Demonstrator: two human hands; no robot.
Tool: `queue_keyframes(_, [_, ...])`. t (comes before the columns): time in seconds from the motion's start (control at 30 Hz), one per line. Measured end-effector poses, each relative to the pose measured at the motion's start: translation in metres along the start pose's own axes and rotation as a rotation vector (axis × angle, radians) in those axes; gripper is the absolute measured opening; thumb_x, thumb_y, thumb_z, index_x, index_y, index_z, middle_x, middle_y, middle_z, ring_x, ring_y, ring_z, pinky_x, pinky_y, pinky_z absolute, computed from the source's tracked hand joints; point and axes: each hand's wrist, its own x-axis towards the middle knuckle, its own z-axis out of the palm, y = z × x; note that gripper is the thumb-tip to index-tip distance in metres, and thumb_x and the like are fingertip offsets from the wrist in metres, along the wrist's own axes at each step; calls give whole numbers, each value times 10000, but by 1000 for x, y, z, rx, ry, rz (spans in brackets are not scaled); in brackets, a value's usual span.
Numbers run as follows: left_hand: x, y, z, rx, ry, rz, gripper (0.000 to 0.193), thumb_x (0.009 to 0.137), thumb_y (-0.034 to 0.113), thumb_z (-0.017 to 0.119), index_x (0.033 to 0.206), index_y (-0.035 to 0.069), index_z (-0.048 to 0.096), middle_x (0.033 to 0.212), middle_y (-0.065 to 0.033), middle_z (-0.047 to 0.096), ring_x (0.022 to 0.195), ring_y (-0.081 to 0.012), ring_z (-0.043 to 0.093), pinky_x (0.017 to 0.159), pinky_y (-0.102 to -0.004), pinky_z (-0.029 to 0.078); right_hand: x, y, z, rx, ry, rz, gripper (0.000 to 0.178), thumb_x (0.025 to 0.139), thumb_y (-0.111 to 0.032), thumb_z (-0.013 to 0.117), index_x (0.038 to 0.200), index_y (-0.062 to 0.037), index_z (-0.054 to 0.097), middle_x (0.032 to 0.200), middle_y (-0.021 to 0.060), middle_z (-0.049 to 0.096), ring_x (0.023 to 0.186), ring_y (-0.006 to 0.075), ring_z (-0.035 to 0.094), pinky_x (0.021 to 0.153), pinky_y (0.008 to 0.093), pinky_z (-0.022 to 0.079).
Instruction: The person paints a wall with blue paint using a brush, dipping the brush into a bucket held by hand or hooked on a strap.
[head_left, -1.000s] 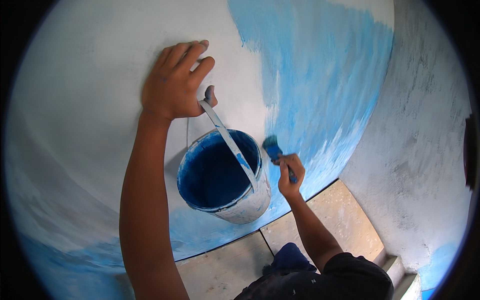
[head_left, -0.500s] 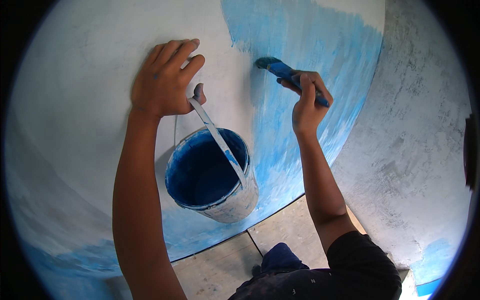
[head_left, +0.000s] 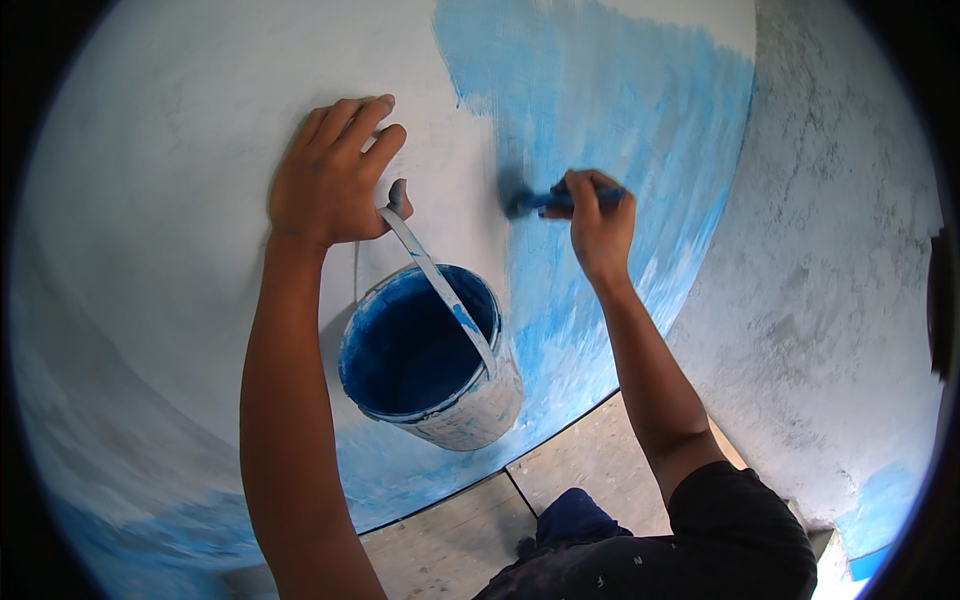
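My right hand (head_left: 602,228) is closed round the handle of a blue paintbrush (head_left: 545,200). The dark, slightly blurred bristles touch the wall (head_left: 620,110) along the left edge of its blue painted area. My left hand (head_left: 335,175) rests against the bare whitish wall, fingers bent and somewhat apart. From its thumb hangs a paint bucket (head_left: 470,415) by a pale, paint-streaked strap handle (head_left: 430,268). The bucket tilts toward me beside the wall, its inside coated in deep blue. How much paint lies at its bottom is too dark to tell.
On the right, a grey mottled wall (head_left: 830,240) meets the painted one at a corner. Pale floor tiles (head_left: 590,455) with dark joints lie below, where my dark clothing shows. Blue streaks (head_left: 170,525) run along the lower left of the wall.
The brush has moved down along the blue edge, its handle now nearly level. The left hand and bucket keep their hold, sitting slightly lower and further right in view.
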Motion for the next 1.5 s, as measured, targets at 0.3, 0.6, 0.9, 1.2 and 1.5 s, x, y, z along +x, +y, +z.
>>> queue_keyframes(0.3, [6,0,0,-37,33,6,408,708,342,765,1032,96,748,1304,-142,694,1231,-302,596,1056,-457,498,-95,91,-18,-115,-44,-303,107,912,10,615,848,81,663,782,152,656,699,208,692,603,341,553])
queue_keyframes(0.6, [5,0,4,-22,51,40,400,713,303,757,1021,48,732,1306,-137,686,1197,-306,597,1001,-447,518,10,-14,13,-66,95,-51,268,957,-129,622,903,113,722,717,145,697,607,187,712,550,291,532])
queue_keyframes(0.9, [9,-1,-1,-46,77,59,374,719,293,731,988,33,713,1292,-147,677,1157,-307,596,952,-439,524,-63,65,-13,-156,76,-405,87,910,-1,645,851,44,693,719,117,625,688,186,710,596,304,535])
queue_keyframes(1.2, [6,2,-3,-35,10,3,362,728,322,717,1002,86,739,1279,-144,694,1181,-295,605,1008,-437,507,-4,12,2,-325,-225,98,266,931,-154,713,888,108,733,670,158,710,604,199,737,551,298,550])
queue_keyframes(1.5, [10,3,-7,-83,26,16,319,696,291,699,925,70,681,1284,-146,671,1166,-303,607,977,-439,505,37,-39,61,-225,-22,-832,124,860,-22,744,976,23,744,825,122,656,639,179,642,539,282,478])
